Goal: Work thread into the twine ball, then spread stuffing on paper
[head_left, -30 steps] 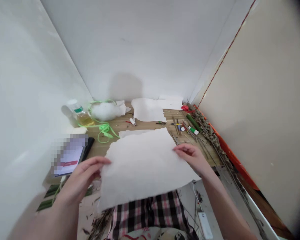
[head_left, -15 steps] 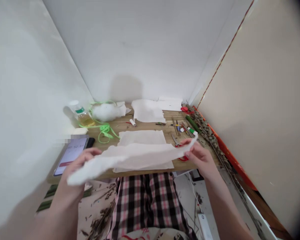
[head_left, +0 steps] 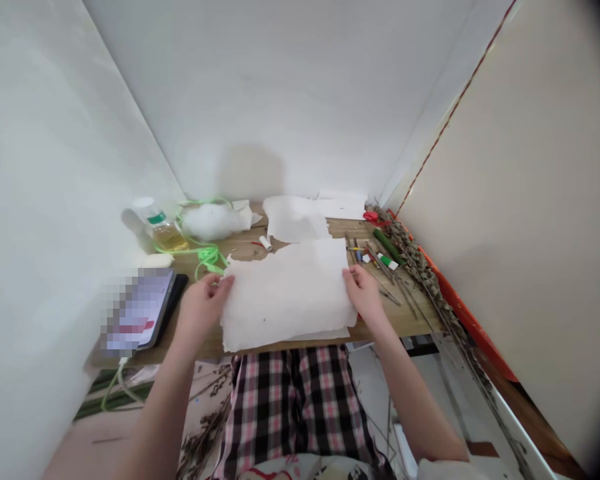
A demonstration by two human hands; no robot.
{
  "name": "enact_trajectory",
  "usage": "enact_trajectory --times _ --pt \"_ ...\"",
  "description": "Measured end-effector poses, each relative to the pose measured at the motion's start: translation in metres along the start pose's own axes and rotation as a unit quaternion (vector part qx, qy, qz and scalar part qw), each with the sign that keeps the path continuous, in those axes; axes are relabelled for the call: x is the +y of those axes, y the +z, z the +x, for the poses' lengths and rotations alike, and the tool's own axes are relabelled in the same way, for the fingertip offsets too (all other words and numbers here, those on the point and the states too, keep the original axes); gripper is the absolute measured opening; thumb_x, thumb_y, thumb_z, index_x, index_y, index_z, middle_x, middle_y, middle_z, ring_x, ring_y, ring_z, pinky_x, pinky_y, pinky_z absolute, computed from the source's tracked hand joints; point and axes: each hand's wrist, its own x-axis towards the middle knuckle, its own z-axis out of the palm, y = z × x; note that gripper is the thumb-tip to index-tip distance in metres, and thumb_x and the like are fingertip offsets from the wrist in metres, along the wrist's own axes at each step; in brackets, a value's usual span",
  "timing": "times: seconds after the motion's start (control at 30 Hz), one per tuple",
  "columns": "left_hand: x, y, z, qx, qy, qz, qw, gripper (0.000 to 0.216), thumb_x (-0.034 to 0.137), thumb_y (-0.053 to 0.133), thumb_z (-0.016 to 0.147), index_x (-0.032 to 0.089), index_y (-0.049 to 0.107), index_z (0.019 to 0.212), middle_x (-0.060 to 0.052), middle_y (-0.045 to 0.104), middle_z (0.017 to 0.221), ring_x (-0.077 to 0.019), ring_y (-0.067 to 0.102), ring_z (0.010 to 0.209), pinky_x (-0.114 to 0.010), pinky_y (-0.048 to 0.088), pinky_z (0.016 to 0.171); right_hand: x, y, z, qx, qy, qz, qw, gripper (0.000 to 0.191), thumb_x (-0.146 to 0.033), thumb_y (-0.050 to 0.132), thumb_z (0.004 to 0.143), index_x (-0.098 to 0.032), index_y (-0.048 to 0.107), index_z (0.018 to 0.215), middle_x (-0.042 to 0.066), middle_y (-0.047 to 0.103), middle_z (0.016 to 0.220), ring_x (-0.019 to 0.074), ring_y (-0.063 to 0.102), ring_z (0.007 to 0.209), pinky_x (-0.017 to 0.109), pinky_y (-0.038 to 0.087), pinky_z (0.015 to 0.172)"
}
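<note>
A white sheet of rough-edged paper (head_left: 287, 293) is spread out between my two hands above the front of the wooden table. My left hand (head_left: 205, 300) pinches its left edge, thumb on top. On the opposite side my right hand (head_left: 363, 290) grips the right edge, fingers closed on it. The sheet's upper left edge is uneven, and a small dark speck shows near its lower part. Beneath it lies another white sheet (head_left: 337, 333), mostly covered, with only a strip showing at the lower right.
At the back left stand a bottle of yellowish liquid (head_left: 167, 233), white fluffy stuffing (head_left: 207, 221) and green cord (head_left: 210, 255). A phone (head_left: 143, 313) lies at left. More white paper (head_left: 295, 217) is behind. Sticks, a green-and-white tube (head_left: 387, 261) and dried stalks (head_left: 417, 267) line the right.
The sheet went from tilted and seen edge-on to nearly flat, facing up over the other sheet. Both hands moved inward, still holding its edges.
</note>
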Motion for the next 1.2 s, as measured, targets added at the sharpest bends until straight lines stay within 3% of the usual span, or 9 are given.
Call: enact_trajectory --times 0.2,0.4,0.5,0.6,0.7,0.8,0.9,1.03,1.2 --pt "-0.002 0.017 0.012 -0.035 0.01 0.151 0.988 0.036 0.051 0.044 0.089 0.022 0.058 0.075 -0.005 0.067 0.071 -0.0221 0.06 0.069 -0.029 0.032 0.059 0.0 0.016 -0.013 -0.057 0.028 -0.252 0.966 0.023 -0.028 0.038 0.103 -0.018 0.059 0.101 0.009 0.073 0.088 0.0202 0.066 0.078 0.026 0.035 0.064" --pt "-0.006 0.027 0.019 -0.035 0.014 0.197 0.98 0.033 0.048 0.044 0.09 0.021 0.063 0.089 -0.007 0.072 0.083 -0.0274 0.066 0.084 -0.032 0.038 0.066 -0.011 0.022 -0.02 -0.076 0.055 -0.333 0.938 0.026 -0.029 0.038 0.104 -0.016 0.058 0.113 0.01 0.075 0.09 0.0224 0.07 0.081 0.028 0.037 0.064" --pt "-0.006 0.028 0.015 -0.041 0.004 0.219 0.975 0.031 0.047 0.048 0.09 0.022 0.064 0.097 -0.006 0.072 0.08 -0.0294 0.067 0.085 -0.034 0.042 0.068 -0.01 0.024 -0.022 -0.072 0.051 -0.331 0.939 0.029 -0.029 0.043 0.102 -0.015 0.054 0.125 0.009 0.075 0.092 0.0236 0.07 0.082 0.029 0.04 0.066" --pt "-0.003 0.026 0.005 0.016 0.026 0.227 0.973 0.035 0.044 0.05 0.091 0.019 0.061 0.113 -0.007 0.072 0.085 -0.0309 0.068 0.087 -0.038 0.047 0.073 -0.003 0.022 -0.025 -0.031 0.002 -0.305 0.952 0.032 -0.026 0.046 0.099 -0.014 0.053 0.128 0.012 0.072 0.105 0.0249 0.068 0.093 0.031 0.045 0.075" --pt "0.002 0.029 -0.007 0.085 0.135 0.221 0.962 0.041 0.041 0.05 0.092 0.014 0.059 0.121 -0.014 0.07 0.109 -0.0329 0.064 0.104 -0.043 0.05 0.089 0.011 0.015 -0.027 0.037 -0.069 -0.304 0.949 0.028 -0.022 0.046 0.096 -0.012 0.059 0.119 0.015 0.068 0.114 0.0279 0.062 0.106 0.036 0.045 0.09" --pt "0.009 0.043 -0.02 0.029 0.26 0.177 0.949 0.044 0.041 0.048 0.095 0.014 0.058 0.129 -0.016 0.064 0.127 -0.03 0.059 0.119 -0.043 0.047 0.103 0.025 0.009 -0.029 0.064 -0.091 -0.331 0.937 0.025 -0.019 0.047 0.094 -0.012 0.065 0.11 0.016 0.068 0.108 0.0292 0.058 0.101 0.04 0.042 0.093" --pt "0.013 0.066 -0.031 -0.063 0.327 0.191 0.923 0.051 0.045 0.049 0.096 0.02 0.053 0.14 -0.014 0.051 0.149 -0.0313 0.045 0.14 -0.048 0.04 0.113 0.034 0.005 -0.032 0.06 -0.086 -0.357 0.928 0.021 -0.021 0.051 0.093 -0.014 0.068 0.103 0.013 0.068 0.102 0.0281 0.056 0.095 0.039 0.042 0.087" --pt "0.014 0.09 -0.041 -0.113 0.316 0.264 0.904 0.058 0.052 0.047 0.096 0.026 0.047 0.148 -0.012 0.035 0.161 -0.0352 0.028 0.15 -0.059 0.029 0.118 0.037 0.006 -0.036 0.055 -0.091 -0.376 0.921 0.016 -0.023 0.054 0.094 -0.017 0.069 0.093 0.011 0.066 0.098 0.0266 0.055 0.092 0.037 0.04 0.082" --pt "0.004 0.093 -0.038 -0.095 0.283 0.307 0.904 0.062 0.057 0.042 0.096 0.029 0.043 0.151 -0.011 0.03 0.163 -0.0363 0.024 0.152 -0.067 0.022 0.117 0.037 0.01 -0.036 0.04 -0.113 -0.379 0.917 0.015 -0.026 0.055 0.094 -0.018 0.067 0.089 0.01 0.065 0.094 0.0266 0.055 0.092 0.036 0.039 0.082"
